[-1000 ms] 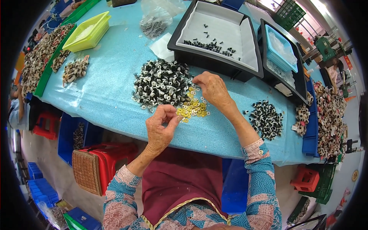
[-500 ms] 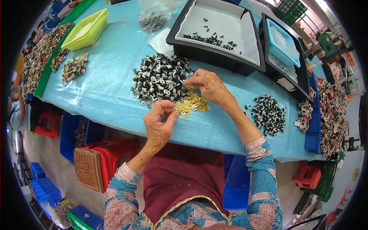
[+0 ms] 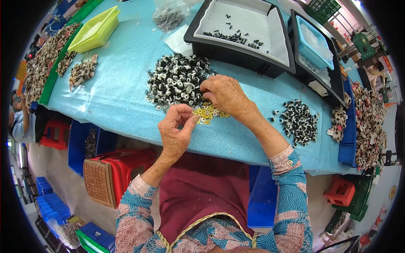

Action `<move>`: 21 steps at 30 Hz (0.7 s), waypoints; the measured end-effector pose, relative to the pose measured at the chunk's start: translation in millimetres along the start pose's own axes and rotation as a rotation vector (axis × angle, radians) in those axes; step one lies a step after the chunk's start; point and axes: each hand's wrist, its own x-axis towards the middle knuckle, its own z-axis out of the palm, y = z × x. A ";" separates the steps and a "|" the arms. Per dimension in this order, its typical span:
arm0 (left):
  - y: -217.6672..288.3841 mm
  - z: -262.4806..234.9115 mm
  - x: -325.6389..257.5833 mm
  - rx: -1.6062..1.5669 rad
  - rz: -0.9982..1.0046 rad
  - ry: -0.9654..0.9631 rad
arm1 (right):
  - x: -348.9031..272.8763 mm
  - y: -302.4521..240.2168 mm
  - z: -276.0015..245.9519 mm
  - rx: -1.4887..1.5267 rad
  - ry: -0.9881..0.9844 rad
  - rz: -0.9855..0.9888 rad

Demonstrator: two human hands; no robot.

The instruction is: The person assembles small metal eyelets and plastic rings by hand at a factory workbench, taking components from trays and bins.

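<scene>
A large heap of small black and white ring-topped parts (image 3: 175, 82) lies on the blue table cover. Against its near right edge rests a small pile of yellow washers (image 3: 206, 113). My left hand (image 3: 175, 130) is at the left side of the washers, thumb and fingers closed in a pinch; what they hold is too small to make out. Over the right edge of the heap, just above the washers, my right hand (image 3: 228, 95) has its fingers drawn together and pointing left. Its fingertips are partly hidden, and anything in them cannot be seen.
Farther right lies a smaller heap of black and white parts (image 3: 298, 122). Behind stand a black tray (image 3: 242, 59) with black pieces on a white liner and a blue basket (image 3: 310, 46). A yellow-green basket (image 3: 95, 31) stands at the back left, near patterned fabric pieces (image 3: 83, 71).
My right hand has moved slightly down and left along the heap's edge, its fingers more bent. My left hand stays pinched near the washers. The whole view has shifted slightly.
</scene>
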 end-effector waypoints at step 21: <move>20.1 14.2 0.9 0.796 0.387 -0.253 | -73.4 7.5 -19.0 1.081 0.137 0.417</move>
